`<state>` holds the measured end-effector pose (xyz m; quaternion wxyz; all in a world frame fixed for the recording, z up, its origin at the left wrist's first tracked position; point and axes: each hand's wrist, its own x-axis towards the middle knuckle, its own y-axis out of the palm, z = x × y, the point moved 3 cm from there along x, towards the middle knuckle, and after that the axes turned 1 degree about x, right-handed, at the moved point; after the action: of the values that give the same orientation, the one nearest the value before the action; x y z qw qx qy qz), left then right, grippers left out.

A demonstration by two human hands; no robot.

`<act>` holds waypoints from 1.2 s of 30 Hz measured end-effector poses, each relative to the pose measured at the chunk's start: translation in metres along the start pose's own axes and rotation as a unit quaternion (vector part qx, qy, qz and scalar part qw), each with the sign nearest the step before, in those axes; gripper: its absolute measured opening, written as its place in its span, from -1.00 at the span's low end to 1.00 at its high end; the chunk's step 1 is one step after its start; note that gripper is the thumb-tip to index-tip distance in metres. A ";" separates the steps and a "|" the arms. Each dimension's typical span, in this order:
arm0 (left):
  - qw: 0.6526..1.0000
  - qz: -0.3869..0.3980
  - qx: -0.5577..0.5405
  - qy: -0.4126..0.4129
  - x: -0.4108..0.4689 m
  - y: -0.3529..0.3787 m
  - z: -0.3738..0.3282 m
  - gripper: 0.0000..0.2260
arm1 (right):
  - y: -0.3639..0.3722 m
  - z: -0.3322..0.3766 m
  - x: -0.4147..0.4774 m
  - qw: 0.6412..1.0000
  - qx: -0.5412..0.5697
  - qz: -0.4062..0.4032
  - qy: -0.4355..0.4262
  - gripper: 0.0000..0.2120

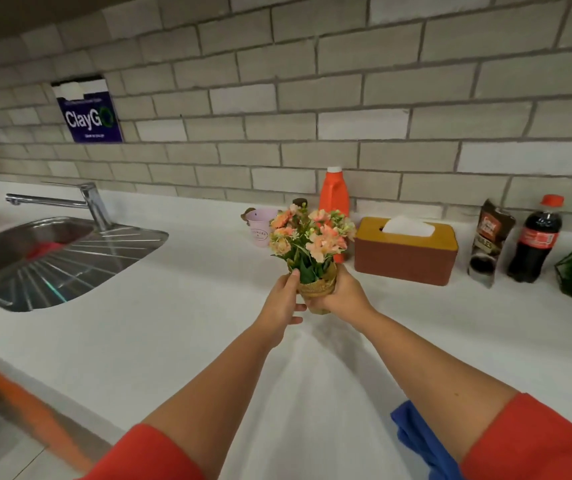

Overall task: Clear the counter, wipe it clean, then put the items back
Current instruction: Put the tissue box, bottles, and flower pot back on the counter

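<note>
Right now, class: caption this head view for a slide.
The left hand and right hand hold a flower pot at the white counter.

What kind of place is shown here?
Probably a kitchen or a pantry: a steel sink with a faucet is set in a white counter, and a cola bottle and a tissue box stand by the tiled wall.

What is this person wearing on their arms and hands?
Short red sleeves, the left sleeve and the right sleeve, end above the elbows. Below them the forearms are bare. The left hand and the right hand are bare too: no gloves, rings or watch show.
</note>
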<state>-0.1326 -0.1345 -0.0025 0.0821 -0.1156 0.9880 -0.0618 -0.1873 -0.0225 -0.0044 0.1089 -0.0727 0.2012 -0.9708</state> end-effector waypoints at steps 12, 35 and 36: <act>1.000 0.014 0.001 -0.013 0.103 -0.055 -0.004 -0.64 | 0.056 0.011 0.097 0.999 -0.038 0.004 -0.026 -0.29; 0.984 0.074 0.003 0.164 0.292 -0.164 -0.075 -0.79 | 0.124 0.097 0.262 0.980 -0.118 -0.159 -0.032 -0.22; 0.981 0.069 0.023 0.178 0.299 -0.166 -0.077 -0.78 | 0.125 0.097 0.266 0.982 -0.105 -0.154 -0.020 -0.31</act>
<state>-0.3965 -0.3585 0.0517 -0.0882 -0.0327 0.9907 -0.0983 -0.4039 -0.2348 0.0586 -0.0458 -0.1337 0.2863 -0.9477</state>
